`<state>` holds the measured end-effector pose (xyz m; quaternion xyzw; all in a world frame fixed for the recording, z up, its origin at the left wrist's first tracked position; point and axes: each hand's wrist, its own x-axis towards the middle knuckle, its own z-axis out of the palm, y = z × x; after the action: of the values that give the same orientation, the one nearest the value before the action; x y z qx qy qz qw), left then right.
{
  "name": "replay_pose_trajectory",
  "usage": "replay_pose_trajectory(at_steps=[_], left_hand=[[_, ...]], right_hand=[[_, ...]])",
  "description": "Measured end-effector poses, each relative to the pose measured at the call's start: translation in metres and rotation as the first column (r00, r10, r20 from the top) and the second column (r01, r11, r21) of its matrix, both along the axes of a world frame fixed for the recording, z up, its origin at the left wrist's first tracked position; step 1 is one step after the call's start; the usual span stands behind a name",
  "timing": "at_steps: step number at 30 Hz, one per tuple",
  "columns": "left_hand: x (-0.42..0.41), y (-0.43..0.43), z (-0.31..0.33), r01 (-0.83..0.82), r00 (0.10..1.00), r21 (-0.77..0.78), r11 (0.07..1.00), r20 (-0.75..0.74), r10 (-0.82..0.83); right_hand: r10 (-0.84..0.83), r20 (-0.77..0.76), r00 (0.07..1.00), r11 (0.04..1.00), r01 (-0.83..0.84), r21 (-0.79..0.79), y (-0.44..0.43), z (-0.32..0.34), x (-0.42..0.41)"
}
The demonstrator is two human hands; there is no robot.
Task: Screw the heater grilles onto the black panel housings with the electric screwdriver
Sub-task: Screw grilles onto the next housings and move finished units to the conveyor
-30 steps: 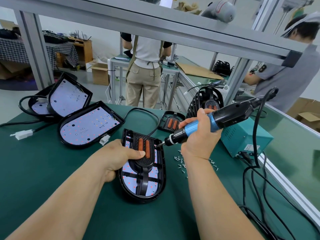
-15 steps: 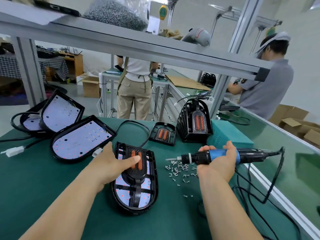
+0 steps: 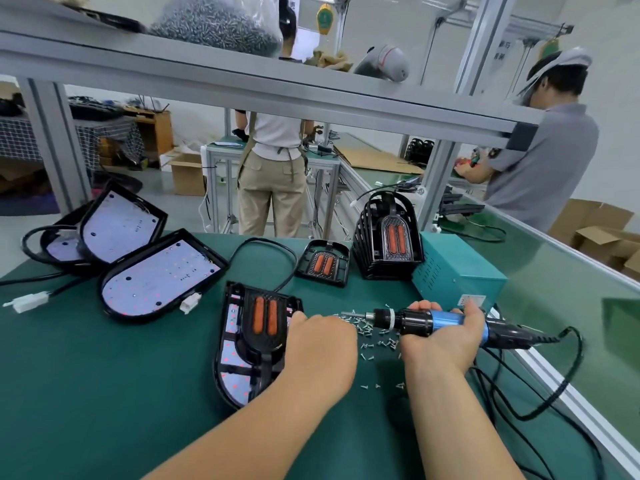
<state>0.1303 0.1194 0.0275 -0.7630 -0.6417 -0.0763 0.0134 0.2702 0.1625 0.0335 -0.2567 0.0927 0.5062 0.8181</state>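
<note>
Bench inventory; every place is given from the grille-fitted housing.

- Grille-fitted housing (image 3: 239, 348), 1: black panel housing lying flat on the green table mat (image 3: 86, 393). A heater grille (image 3: 265, 322) with two orange bars lies on its far half.
- Left hand (image 3: 322, 344), 1: over the housing's right edge, fingers bent down into the screws. The back of the hand hides the fingertips, so whether they pinch one cannot be told.
- Screws (image 3: 369, 336), many: scattered loose, just right of the housing.
- Right hand (image 3: 446, 337), 1: right of the screws, palm up, fingers wrapped round the electric screwdriver (image 3: 415, 320). The bit points towards the housing.
- Teal power box (image 3: 457, 268), 1: right and beyond.
- Loose grille (image 3: 325, 263), 1: flat, just beyond the housing.
- Grille stack (image 3: 388, 237), 1: upright, beyond and right, beside the box. The number in it cannot be told.
- Bare housings, 3: beyond and left, the nearest (image 3: 162, 275) flat, the second (image 3: 121, 225) tilted, the third (image 3: 60, 245) partly hidden.
- White connectors, 2: one (image 3: 189, 302) left, one (image 3: 29, 301) far left.
- Aluminium shelf (image 3: 242, 84), 1: overhead.
- Other people, 2: one in beige trousers (image 3: 273, 188) far beyond, one in grey (image 3: 540, 161) far right.
</note>
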Motion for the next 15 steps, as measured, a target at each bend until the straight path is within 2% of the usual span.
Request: replay_pose_trajectory(at_steps=[7, 15], left_hand=[[-0.001, 0.01, -0.015, -0.019, 0.999, -0.008, 1.0, 0.051, 0.019], [0.002, 0.012, -0.012, 0.0, 1.0, -0.007, 1.0, -0.013, 0.0]], right_hand=[[-0.005, -0.031, 1.0, 1.0, 0.004, -0.008, 0.0, 0.0, 0.002], [-0.001, -0.052, 0.999, 1.0, 0.001, 0.001, -0.002, -0.001, 0.002]])
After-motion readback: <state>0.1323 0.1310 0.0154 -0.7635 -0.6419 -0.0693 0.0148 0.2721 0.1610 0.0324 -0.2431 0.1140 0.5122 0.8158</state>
